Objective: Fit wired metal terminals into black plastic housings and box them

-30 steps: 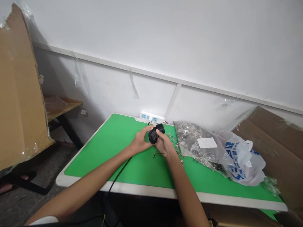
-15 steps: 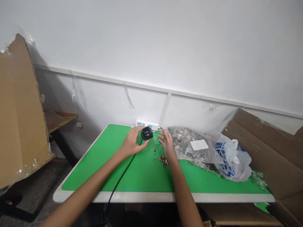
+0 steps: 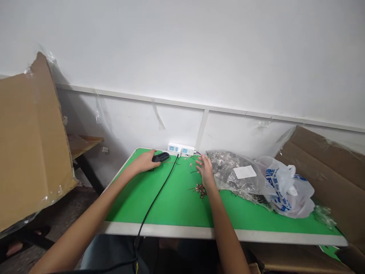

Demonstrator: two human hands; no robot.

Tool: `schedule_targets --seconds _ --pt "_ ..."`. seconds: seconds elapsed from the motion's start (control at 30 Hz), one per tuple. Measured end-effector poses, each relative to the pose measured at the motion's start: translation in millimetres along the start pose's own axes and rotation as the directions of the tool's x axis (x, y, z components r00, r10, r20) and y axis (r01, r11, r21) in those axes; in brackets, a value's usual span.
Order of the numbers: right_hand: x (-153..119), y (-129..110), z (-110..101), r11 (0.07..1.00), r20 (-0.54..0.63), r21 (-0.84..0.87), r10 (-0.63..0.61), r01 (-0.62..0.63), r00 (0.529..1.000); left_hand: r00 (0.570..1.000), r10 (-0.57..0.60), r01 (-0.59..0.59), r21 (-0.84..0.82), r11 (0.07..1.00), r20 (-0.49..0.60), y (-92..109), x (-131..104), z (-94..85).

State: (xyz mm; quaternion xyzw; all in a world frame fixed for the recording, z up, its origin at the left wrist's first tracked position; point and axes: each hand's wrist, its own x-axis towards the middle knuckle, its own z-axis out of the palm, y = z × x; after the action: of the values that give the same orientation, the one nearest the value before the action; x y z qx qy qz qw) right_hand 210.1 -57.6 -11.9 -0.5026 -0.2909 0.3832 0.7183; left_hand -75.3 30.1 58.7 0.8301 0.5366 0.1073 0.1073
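Head view: a black cable (image 3: 164,185) crosses the table's pale near edge (image 3: 171,230) and runs over the green top. Beyond that edge lies a small pile of wired metal parts (image 3: 201,191), just on the near side of the right hand (image 3: 206,171), which is much closer to it than the left. The right hand's fingers are loosely curled and apart; whether they pinch the thin dark wire (image 3: 194,171) beside them, I cannot tell. Farther back, the left hand (image 3: 145,161) grips the left end of a black device (image 3: 163,156), thumb on the near side; its long axis slants rightward and away, toward the power strip (image 3: 181,149). That strip sits at the far edge, against the white wall (image 3: 182,49).
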Motion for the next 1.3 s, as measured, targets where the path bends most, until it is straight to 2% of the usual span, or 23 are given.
schedule_targets --seconds 0.17,0.3,0.43,0.5,0.63,0.7,0.73,0.8,0.9,0.97,1.0,1.07,1.1,1.17,1.23,1.3 --pt "-0.8 -4.3 -3.4 0.999 0.002 -0.044 -0.003 0.004 1.000 0.999 0.022 -0.022 -0.014 1.000 -0.035 -4.7 3.0 12.9" --pt "-1.3 -7.6 -4.9 0.995 0.006 -0.094 -0.032 0.032 0.999 0.998 -0.043 0.040 -0.070 0.997 -0.044 -5.4 8.7 22.5" --pt "2.9 -10.7 -8.1 0.965 -0.020 -0.242 -0.107 0.099 0.994 0.991 -0.119 0.109 -0.152 0.982 -0.058 0.1 23.8 25.4" --pt "5.4 -13.8 -12.0 0.930 -0.006 -0.336 -0.156 0.145 0.988 0.992 -0.124 0.117 -0.188 0.975 -0.026 5.1 36.0 23.4" --pt "4.2 -23.9 -22.7 0.792 0.179 -0.545 -0.210 0.275 0.961 0.989 -0.070 0.102 -0.256 0.961 0.132 11.0 56.1 19.3" --pt "0.8 -29.5 -27.1 0.712 0.281 -0.623 -0.183 0.324 0.942 0.988 -0.032 0.084 -0.348 0.934 0.152 8.3 57.2 18.7" --pt "-1.1 -32.3 -28.8 0.674 0.315 -0.659 -0.155 0.334 0.936 0.988 -0.014 0.082 -0.450 0.889 0.151 5.8 55.0 18.4" --pt "-4.8 -37.8 -31.5 0.588 0.343 -0.742 -0.081 0.323 0.936 0.989 -0.011 0.110 -0.685 0.720 0.148 1.0 46.9 16.3" --pt "-10.2 -46.8 -35.1 0.413 0.336 -0.866 0.060 0.283 0.940 0.985 -0.086 0.168 -0.932 0.321 0.148 3.8 31.7 8.3" --pt "-14.3 -53.2 -37.5 0.339 0.336 -0.903 0.172 0.265 0.926 0.991 -0.057 0.126 -0.992 0.016 0.125 17.3 22.1 3.7" --pt "-16.5 -56.3 -38.7 0.324 0.338 -0.910 0.222 0.257 0.915 0.994 -0.003 0.106 -0.988 -0.113 0.108 27.5 17.3 3.6" --pt "-20.8 -61.4 -40.5 0.305 0.328 -0.922 0.292 0.237 0.898 0.987 0.119 0.140 -0.947 -0.290 0.110 52.0 6.8 10.6" --pt "-22.4 -63.1 -41.2 0.294 0.318 -0.929 0.315 0.226 0.894 0.981 0.145 0.173 -0.926 -0.334 0.131 64.9 1.1 17.8" --pt "-24.3 -64.5 -42.5 0.291 0.305 -0.934 0.350 0.207 0.885 0.961 0.171 0.266 -0.896 -0.355 0.217 88.8 -10.1 37.9" --pt "-24.2 -63.5 -44.1 0.324 0.308 -0.927 0.371 0.189 0.876 0.940 0.137 0.341 -0.889 -0.307 0.313 106.4 -18.5 60.2" --pt "-22.5 -61.0 -46.7 0.386 0.328 -0.906 0.375 0.176 0.867 0.941 0.064 0.338 -0.910 -0.240 0.332 115.6 -22.2 78.7"
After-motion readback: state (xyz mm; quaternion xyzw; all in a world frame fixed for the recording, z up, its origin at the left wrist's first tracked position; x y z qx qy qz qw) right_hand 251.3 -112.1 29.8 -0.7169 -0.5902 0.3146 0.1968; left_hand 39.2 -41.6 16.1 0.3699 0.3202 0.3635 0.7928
